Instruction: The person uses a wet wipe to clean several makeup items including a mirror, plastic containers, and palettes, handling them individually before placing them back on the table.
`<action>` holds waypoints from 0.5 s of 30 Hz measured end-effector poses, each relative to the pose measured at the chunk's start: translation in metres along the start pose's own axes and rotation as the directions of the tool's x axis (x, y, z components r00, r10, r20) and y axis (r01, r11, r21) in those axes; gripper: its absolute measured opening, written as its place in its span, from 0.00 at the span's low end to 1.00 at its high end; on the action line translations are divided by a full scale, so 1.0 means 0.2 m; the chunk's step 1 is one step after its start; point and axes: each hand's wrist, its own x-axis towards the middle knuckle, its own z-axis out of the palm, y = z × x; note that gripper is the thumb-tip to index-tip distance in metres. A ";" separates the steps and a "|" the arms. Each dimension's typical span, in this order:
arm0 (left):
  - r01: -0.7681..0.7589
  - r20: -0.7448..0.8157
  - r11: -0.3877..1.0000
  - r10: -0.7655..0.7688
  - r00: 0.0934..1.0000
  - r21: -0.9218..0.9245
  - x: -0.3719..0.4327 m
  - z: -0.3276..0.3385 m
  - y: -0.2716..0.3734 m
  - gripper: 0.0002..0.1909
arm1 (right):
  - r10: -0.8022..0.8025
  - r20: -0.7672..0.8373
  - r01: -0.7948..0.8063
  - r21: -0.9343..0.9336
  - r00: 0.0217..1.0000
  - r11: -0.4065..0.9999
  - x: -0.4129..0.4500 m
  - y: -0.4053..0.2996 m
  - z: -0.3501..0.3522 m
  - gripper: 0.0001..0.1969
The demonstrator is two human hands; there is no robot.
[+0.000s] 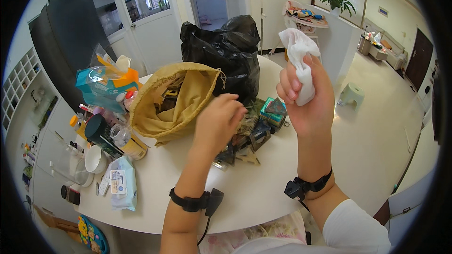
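My right hand [310,91] is raised above the table's right side, gripping a crumpled white wipe [300,47]. My left hand [219,121], slightly blurred, hovers between an open tan drawstring bag [176,127] and a heap of translucent plastic building tiles [261,137]. Its fingers are bent towards the heap, and whether anything is in them is hidden. Triangular and square tiles, mostly dark, lie loosely in the heap, with a teal stack [271,113] at its back. More tiles [171,93] show inside the bag's mouth. A black plastic bag [222,49] stands behind.
On the white table's [162,197] left are a wet-wipe pack [123,187], a white bowl [95,159], an open clear jar [129,141], a dark green canister [102,134] and a teal-and-orange package [102,86]. A green stool [351,95] stands on the floor at right.
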 end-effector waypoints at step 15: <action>0.507 0.117 0.758 -0.595 0.795 0.410 -0.18 -0.25 -0.51 0.29 | -0.008 -0.022 0.005 -0.148 1.000 0.989 -0.05 0.12 0.06 0.16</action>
